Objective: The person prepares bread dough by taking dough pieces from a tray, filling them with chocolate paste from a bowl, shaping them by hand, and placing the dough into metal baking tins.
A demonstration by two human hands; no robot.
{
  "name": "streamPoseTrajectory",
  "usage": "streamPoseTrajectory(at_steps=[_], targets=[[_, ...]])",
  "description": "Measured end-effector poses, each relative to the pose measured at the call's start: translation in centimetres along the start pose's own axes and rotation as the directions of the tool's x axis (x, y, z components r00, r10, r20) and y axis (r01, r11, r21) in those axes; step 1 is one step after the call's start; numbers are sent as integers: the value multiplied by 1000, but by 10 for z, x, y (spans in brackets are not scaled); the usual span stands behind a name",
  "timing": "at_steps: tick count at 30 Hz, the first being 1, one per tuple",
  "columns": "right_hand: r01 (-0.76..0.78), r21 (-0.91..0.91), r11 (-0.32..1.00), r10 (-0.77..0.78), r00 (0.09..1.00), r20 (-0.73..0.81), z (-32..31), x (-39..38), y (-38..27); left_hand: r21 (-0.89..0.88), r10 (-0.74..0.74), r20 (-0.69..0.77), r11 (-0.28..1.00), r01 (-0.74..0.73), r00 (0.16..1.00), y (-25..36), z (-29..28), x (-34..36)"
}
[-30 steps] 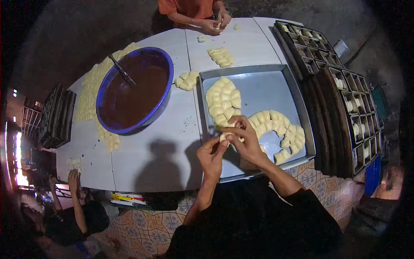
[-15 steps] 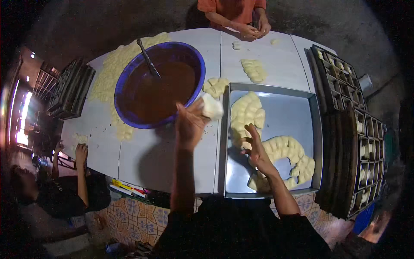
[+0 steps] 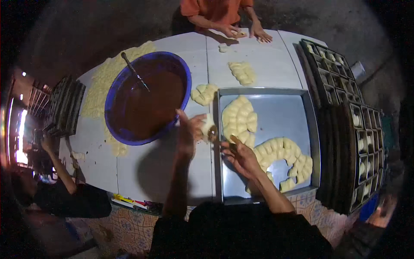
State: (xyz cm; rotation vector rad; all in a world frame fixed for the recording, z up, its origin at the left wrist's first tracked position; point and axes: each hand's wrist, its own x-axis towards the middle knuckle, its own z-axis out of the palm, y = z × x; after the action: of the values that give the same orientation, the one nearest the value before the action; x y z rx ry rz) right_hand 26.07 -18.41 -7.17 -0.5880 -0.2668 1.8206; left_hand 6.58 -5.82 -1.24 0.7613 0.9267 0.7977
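My left hand (image 3: 188,131) is closed on a pale piece of dough (image 3: 207,122) at the right of the blue basin. A brown patch lies against the dough's right side; whether it is filling or a tool tip is unclear. Just to the right, my right hand (image 3: 245,159) is over the metal tray's left part, fingers curled toward the dough. Something brown shows between those fingers, too blurred to name. The blue basin (image 3: 188,71) holds brown paste (image 3: 151,103) and a dark-handled utensil (image 3: 134,71). Rows of dough pieces (image 3: 239,114) lie in the metal tray (image 3: 263,91).
More dough pieces cover the white table (image 3: 168,172) behind and left of the basin. Stacked compartment moulds (image 3: 362,129) stand at the right, others (image 3: 64,105) at the far left. One person (image 3: 213,13) handles dough across the table; another (image 3: 73,196) works at the left.
My right hand has moved left toward the dough, its fingers now curled. The left hand's dough is slightly lower. The person opposite has spread one hand on the table; the left person's arm has shifted.
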Motion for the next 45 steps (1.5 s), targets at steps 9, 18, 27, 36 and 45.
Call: streamPoseTrajectory(at_steps=[9, 18, 27, 36, 45], targets=[[350, -926, -145, -489, 788, 374, 21, -45, -5, 42, 36, -107, 999, -32, 994, -82, 84, -91], [461, -830, 313, -508, 820, 264, 14, -77, -41, 10, 120, 95, 993, -122, 988, -100, 105, -115], [104, -934, 341, -457, 887, -68, 26, -99, -39, 277, 341, -39, 907, -317, 939, -132, 117, -103], [57, -942, 330, -380, 922, -77, -41, -45, -95, 83, 589, -38, 807, -585, 807, -120, 104, -77], [24, -953, 301, -711, 672, -207, -117, -33, -129, 426, 576, -256, 788, -445, 776, -99, 51, -85]])
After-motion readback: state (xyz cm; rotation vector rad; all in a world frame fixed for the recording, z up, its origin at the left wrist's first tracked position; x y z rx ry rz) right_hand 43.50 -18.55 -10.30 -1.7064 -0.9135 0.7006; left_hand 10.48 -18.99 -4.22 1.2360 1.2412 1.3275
